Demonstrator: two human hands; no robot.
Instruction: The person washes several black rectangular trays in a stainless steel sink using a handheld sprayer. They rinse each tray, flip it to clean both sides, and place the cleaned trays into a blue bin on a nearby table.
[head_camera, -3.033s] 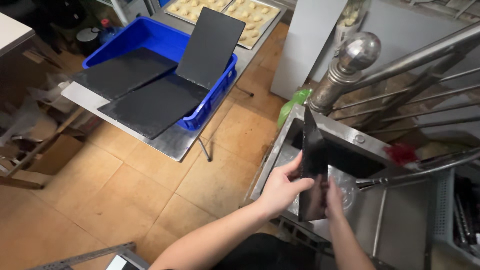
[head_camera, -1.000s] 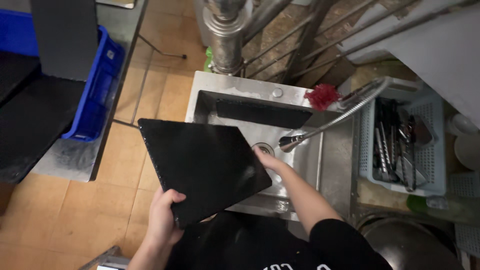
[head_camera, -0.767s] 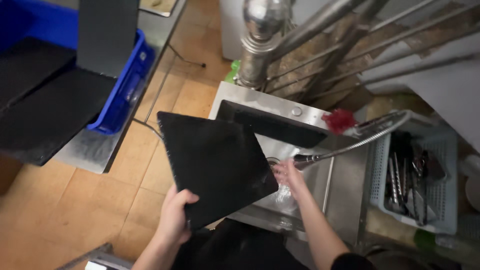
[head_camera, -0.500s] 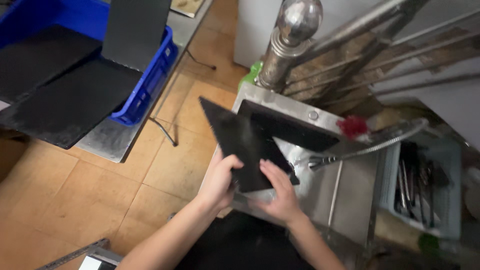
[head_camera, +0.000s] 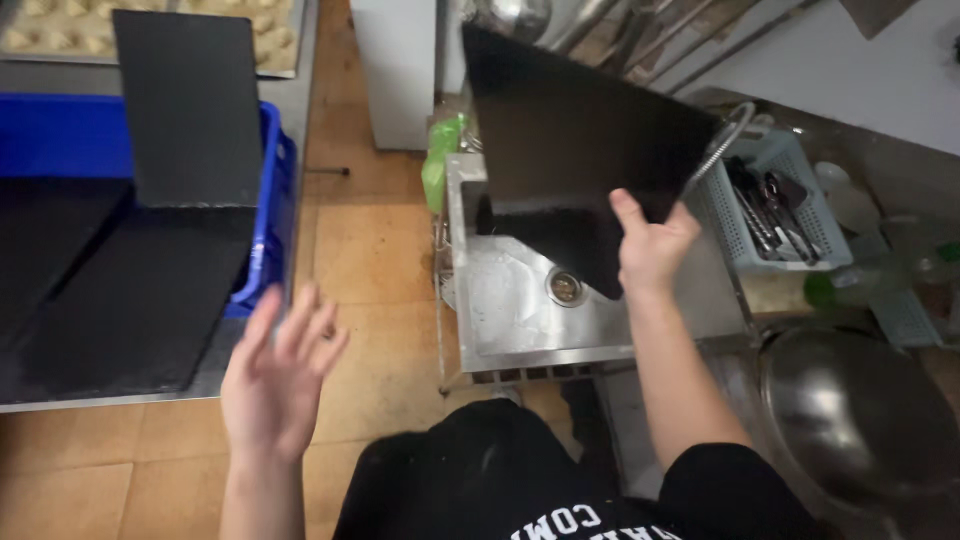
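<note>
Head camera looks down on a steel sink (head_camera: 520, 300), the landmark for everything else. Above the sink, the right hand (head_camera: 652, 245) grips the lower edge of a large black tray (head_camera: 580, 150), thumb on the near face and fingers closed behind it; the tray is tilted, its lower corner dipping toward the sink's drain (head_camera: 565, 288). To the left of the sink, over the tiled floor (head_camera: 375, 240), the left hand (head_camera: 277, 375) hangs free with its fingers spread wide, touching nothing. Farther left of the sink stands a blue crate (head_camera: 268, 200) on a surface, with another black tray (head_camera: 190, 105) leaning upright in it and flat black trays (head_camera: 130, 300) lying beside it. Right of the sink sits a pale utensil basket (head_camera: 785, 205).
</note>
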